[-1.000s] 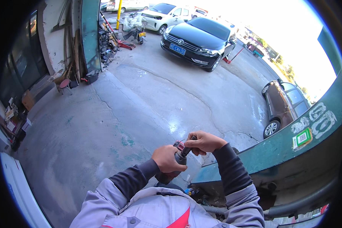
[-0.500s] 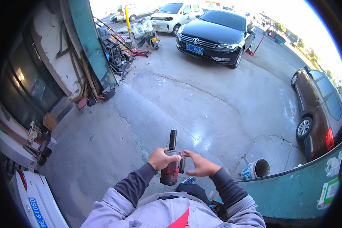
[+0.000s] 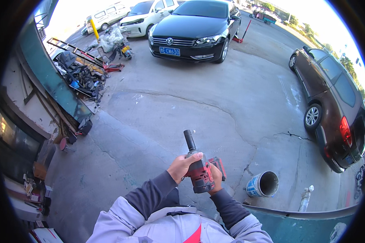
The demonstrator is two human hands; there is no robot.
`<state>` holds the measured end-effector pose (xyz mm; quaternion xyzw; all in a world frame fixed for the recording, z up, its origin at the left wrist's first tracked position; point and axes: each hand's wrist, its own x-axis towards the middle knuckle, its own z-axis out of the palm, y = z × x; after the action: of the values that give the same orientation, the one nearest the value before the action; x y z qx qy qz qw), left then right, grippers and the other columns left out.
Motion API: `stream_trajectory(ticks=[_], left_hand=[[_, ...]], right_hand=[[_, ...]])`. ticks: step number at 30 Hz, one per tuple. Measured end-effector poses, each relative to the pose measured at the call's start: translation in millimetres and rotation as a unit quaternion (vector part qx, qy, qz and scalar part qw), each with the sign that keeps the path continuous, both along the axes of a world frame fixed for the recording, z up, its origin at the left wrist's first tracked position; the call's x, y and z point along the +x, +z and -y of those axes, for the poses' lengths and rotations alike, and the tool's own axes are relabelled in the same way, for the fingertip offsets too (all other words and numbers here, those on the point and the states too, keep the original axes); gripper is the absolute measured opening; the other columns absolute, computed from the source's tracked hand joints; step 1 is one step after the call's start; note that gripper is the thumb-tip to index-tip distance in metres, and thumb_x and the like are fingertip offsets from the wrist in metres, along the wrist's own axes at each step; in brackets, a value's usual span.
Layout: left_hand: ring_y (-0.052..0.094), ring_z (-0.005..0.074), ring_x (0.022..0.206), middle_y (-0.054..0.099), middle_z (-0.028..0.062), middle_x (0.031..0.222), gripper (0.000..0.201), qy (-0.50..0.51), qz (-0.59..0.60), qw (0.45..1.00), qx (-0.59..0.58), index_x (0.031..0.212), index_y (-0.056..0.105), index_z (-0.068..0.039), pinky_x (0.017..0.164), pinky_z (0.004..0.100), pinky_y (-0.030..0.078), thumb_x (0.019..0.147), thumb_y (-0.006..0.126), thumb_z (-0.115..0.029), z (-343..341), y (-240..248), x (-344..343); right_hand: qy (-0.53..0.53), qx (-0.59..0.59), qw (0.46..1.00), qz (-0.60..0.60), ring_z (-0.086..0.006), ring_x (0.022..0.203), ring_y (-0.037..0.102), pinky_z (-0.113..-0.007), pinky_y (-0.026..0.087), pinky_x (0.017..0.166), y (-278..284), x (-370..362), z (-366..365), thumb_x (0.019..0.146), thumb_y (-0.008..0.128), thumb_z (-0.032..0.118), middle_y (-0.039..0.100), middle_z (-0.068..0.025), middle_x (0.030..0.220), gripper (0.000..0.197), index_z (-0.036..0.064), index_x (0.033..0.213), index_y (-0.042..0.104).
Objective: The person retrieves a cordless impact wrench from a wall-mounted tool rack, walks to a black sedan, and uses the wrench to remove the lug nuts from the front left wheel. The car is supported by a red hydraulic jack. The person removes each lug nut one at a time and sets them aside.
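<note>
A red and black cordless impact wrench is held in front of my body, with a long black socket pointing away from me. My left hand is closed round the front of its housing, the thumb lying across the top. On the other side my right hand wraps the handle, its fingers partly hidden by the tool. The battery pack sticks out to the right beyond that hand.
A black car is parked ahead, a brown car to the right. Close on my right are a bucket, a plastic bottle and a green panel. Scrap parts and a red floor jack lie at the far left.
My right hand has gone from beside the wrench with fingers spread to gripping its handle. The wrench has tilted, its socket leaning left. The view has swung to the right.
</note>
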<state>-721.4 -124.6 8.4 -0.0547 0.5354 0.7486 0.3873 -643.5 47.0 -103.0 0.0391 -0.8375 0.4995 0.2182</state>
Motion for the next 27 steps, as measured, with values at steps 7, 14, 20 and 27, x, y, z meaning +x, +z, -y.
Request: stream_trajectory(ticks=[7,14,20,27], left_hand=[[0.043,0.0078,0.057,0.064,0.0001,0.091,0.059,-0.093,0.014,0.996,-0.001,0.107,0.068,-0.009,0.050,0.0253,0.031,0.104,0.048,-0.064,-93,-55,-147],[0.044,0.0084,0.059,0.062,0.0009,0.093,0.051,-0.131,0.138,0.979,0.070,0.108,0.066,-0.010,0.049,0.0257,0.033,0.109,0.042,-0.055,-211,-100,-301],[0.044,0.0121,0.060,0.052,-0.0008,0.075,0.041,-0.139,0.117,0.982,0.049,0.095,0.058,-0.013,0.051,0.0292,0.032,0.110,0.043,-0.047,-323,-101,-403],[0.044,0.0135,0.056,0.051,0.0014,0.070,0.041,-0.144,0.066,0.986,0.044,0.088,0.056,-0.013,0.049,0.0313,0.031,0.109,0.046,-0.047,-484,-144,-550]], right_hand=[[-0.070,-0.156,0.981,0.093,-0.0318,0.086,0.072,-0.037,0.056,0.075,-28,-98,-99,0.079,0.082,0.017,0.073,-0.0104,0.096,0.031,0.0077,0.107,0.072],[-0.161,-0.136,0.966,0.148,-0.0305,0.089,0.074,-0.037,0.058,0.077,-26,-192,-191,0.075,0.087,0.025,0.074,-0.0103,0.100,0.038,0.0094,0.107,0.072],[-0.209,0.158,0.957,0.129,-0.0293,0.087,0.074,-0.037,0.059,0.076,-17,-296,-281,0.078,0.086,0.026,0.076,-0.0078,0.100,0.033,0.0124,0.106,0.074],[-0.176,0.167,0.969,0.054,-0.0245,0.085,0.076,-0.036,0.060,0.077,-55,-448,-442,0.080,0.085,0.025,0.078,-0.0055,0.097,0.027,0.0139,0.103,0.076]])
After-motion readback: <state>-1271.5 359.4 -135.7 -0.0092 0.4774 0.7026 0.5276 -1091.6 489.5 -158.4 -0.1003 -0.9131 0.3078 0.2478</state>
